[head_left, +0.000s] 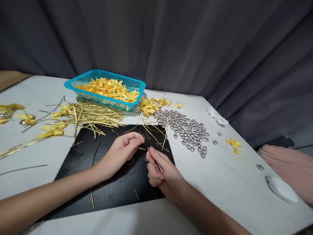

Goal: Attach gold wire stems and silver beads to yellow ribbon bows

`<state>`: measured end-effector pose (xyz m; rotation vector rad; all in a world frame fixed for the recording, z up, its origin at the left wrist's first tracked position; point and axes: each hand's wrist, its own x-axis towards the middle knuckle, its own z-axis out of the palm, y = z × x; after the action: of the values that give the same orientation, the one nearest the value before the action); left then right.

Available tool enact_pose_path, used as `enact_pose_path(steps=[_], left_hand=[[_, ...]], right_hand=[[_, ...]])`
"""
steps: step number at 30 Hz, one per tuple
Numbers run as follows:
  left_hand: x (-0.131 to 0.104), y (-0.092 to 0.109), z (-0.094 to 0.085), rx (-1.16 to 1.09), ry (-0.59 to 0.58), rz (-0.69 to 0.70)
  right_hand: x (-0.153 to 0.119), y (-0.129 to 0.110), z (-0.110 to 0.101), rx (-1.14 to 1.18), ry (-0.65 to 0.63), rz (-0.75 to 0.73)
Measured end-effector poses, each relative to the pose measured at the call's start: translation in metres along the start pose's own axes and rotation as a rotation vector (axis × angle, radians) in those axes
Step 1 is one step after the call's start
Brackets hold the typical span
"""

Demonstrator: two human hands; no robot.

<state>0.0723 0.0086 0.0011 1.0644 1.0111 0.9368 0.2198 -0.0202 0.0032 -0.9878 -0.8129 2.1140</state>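
My right hand (pixel 161 169) is closed round a thin pair of metal tweezers (pixel 147 143), whose dark tips point up and left. My left hand (pixel 126 147) pinches with thumb and forefinger right at those tips. What sits between these fingers is too small to make out. Both hands are above a black mat (pixel 117 192). Short gold twist ties (pixel 153 135) lie on the mat just beyond the tweezers, and a single bent tie (pixel 92 195) lies left of my left forearm.
A blue basket (pixel 105 98) of yellow ribbon flowers (pixel 107 87) stands at the back. Before it lies a bundle of gold ties (pixel 97 114). Silver beads (pixel 188 130) spread to the right, near a white tissue (pixel 217 116) and a white computer mouse (pixel 281 189).
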Motion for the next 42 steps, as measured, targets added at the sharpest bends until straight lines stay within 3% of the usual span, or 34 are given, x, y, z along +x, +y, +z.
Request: enact_pose_path(steps=[10,42], left_hand=[[-0.0003,-0.0016,-0.0025,-0.009,-0.025,0.02],[0.0001,0.0005,-0.0023,0.051,0.001,0.002]], right_hand=[[0.0002,-0.0013,-0.0021,0.078,0.017,0.028],[-0.0009,0.0005,0.0022,-0.016,0.046,-0.015]])
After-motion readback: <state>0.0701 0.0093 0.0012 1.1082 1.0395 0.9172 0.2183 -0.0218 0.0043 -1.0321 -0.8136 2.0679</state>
